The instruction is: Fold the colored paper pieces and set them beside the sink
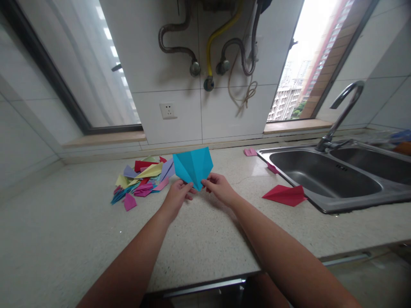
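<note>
A blue sheet of folded paper (193,164) with several crease lines is held up over the counter, its pointed end toward me. My left hand (178,193) pinches its lower left edge between thumb and fingers. On the other side, my right hand (217,186) grips the paper near the point with thumb and forefinger. Left of the paper lies a heap of folded papers (149,171) in yellow, purple, red, pink and blue. A red paper plane (285,195) rests on the counter to the right, its tail end by the sink.
A steel double sink (324,205) with a curved faucet (348,96) is set into the speckled counter (205,239) at right. Small pink folded papers (250,152) lie near its rim. Pipes (210,40) and a socket (168,110) are on the tiled wall.
</note>
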`<state>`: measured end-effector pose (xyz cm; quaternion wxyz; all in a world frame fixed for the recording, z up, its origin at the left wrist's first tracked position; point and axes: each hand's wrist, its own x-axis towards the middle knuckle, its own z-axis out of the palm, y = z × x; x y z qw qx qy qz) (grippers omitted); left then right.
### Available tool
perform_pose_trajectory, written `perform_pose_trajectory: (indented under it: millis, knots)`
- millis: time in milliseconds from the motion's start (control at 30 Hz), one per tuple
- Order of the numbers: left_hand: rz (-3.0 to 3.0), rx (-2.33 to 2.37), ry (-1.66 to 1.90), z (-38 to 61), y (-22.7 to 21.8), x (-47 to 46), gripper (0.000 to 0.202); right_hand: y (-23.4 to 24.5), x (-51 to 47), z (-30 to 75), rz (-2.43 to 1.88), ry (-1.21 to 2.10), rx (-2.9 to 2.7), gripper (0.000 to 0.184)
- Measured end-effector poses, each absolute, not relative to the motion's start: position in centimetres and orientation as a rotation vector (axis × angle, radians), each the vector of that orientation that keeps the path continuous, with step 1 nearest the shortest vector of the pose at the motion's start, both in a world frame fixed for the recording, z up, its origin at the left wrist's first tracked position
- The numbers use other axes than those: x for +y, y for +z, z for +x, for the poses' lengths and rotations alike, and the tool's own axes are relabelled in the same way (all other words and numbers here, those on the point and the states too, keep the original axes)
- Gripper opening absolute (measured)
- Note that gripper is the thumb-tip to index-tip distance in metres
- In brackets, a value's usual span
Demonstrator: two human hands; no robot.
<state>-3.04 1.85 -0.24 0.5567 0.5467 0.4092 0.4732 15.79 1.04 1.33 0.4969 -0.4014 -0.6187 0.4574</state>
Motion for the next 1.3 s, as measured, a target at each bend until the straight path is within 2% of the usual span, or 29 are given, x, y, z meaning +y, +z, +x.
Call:
perform_pose_trajectory:
  millis: [267,567,1300]
  knots:
    - [1.294,0.938,1.144,-2.9,0.3,1.5,0.034,1.1,1.2,15.9,-0.973,1.091,-1.494,0.027]
    - [1.303,0.826,1.015,-2.7,0.9,0.9,0.036,1.3,1.0,15.6,-0.979,1.077,-1.508,0.031]
    - [1.316,0.792,0.976,-2.7,0.6,1.0,0.033,1.1,0.9,15.6,-0.887,1.038,-1.611,0.026]
